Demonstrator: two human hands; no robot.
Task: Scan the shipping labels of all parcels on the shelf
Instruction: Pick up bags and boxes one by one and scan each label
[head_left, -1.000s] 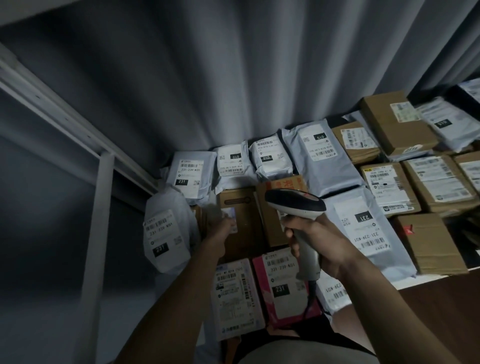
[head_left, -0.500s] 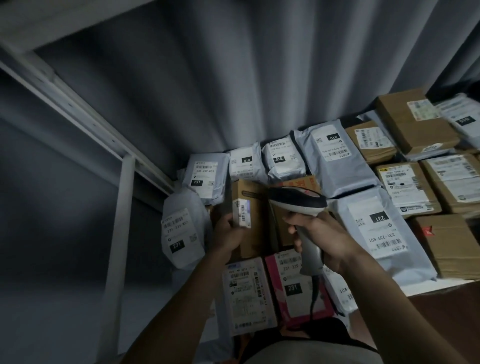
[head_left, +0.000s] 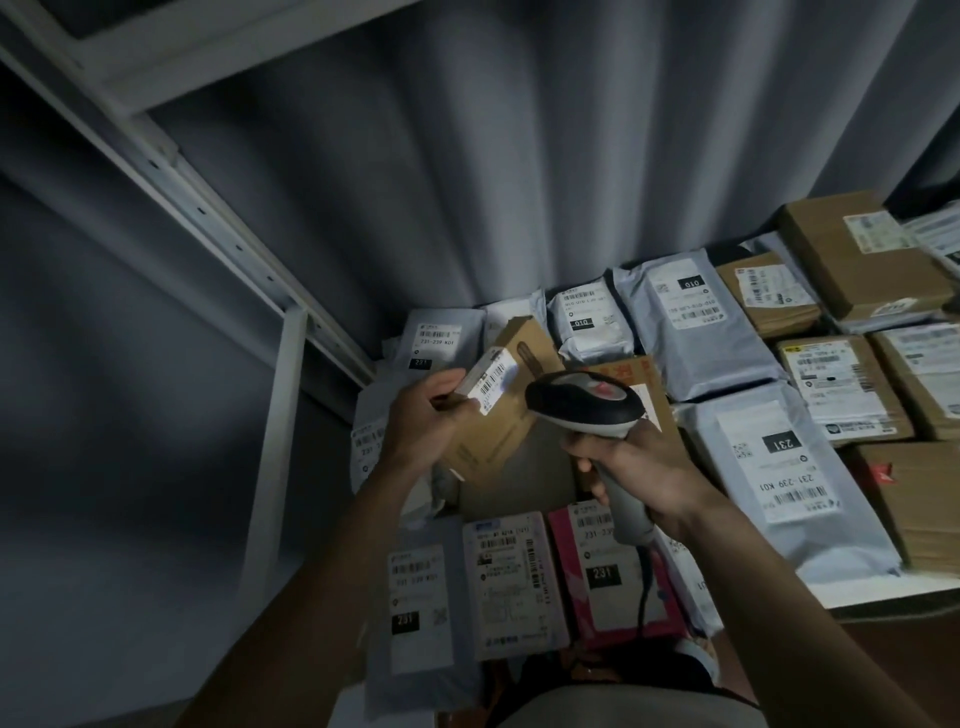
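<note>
My left hand (head_left: 421, 415) grips a brown cardboard box (head_left: 504, 415) and holds it tilted above the shelf, its white barcode label (head_left: 491, 376) turned up. My right hand (head_left: 639, 467) holds a black and grey barcode scanner (head_left: 582, 405) by its handle, the head just right of that label. Several labelled parcels lie on the shelf: grey mailer bags (head_left: 779, 483), brown boxes (head_left: 841, 384) and a pink parcel (head_left: 608, 571) at the front.
A white metal shelf post (head_left: 270, 441) and slanted rail (head_left: 197, 208) stand at the left. A grey curtain (head_left: 467, 182) hangs behind the parcels. The scanner's cable (head_left: 644, 587) drops over the front parcels. The shelf's front edge (head_left: 893, 597) shows at lower right.
My left hand has lifted the brown box off the shelf and tilted it, turning its label up toward the scanner. The scanner stayed close beside it. The camera shifted left.
</note>
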